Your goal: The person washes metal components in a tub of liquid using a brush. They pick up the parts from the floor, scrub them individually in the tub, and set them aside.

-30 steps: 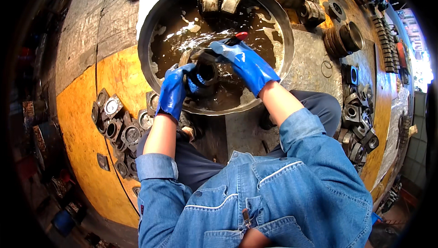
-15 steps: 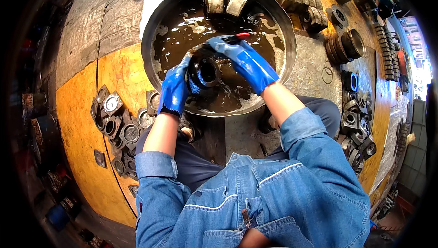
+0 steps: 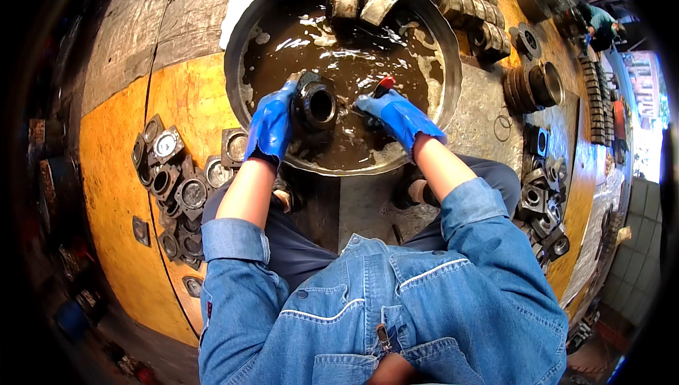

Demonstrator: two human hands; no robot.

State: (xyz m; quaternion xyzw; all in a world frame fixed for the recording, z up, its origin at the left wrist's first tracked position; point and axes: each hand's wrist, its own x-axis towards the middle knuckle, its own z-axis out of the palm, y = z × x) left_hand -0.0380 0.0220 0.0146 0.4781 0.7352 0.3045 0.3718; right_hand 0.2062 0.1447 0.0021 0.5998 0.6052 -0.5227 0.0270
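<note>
Pinching one hollow part (image 3: 305, 104): left hand (image 3: 272, 122); clasping one red-ended tool (image 3: 384, 86): right hand (image 3: 400, 116).

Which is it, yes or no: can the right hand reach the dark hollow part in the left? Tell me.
Probably yes: the right hand is close to the dark hollow part and the gap looks free, though its grip holds a red-ended tool.
</note>
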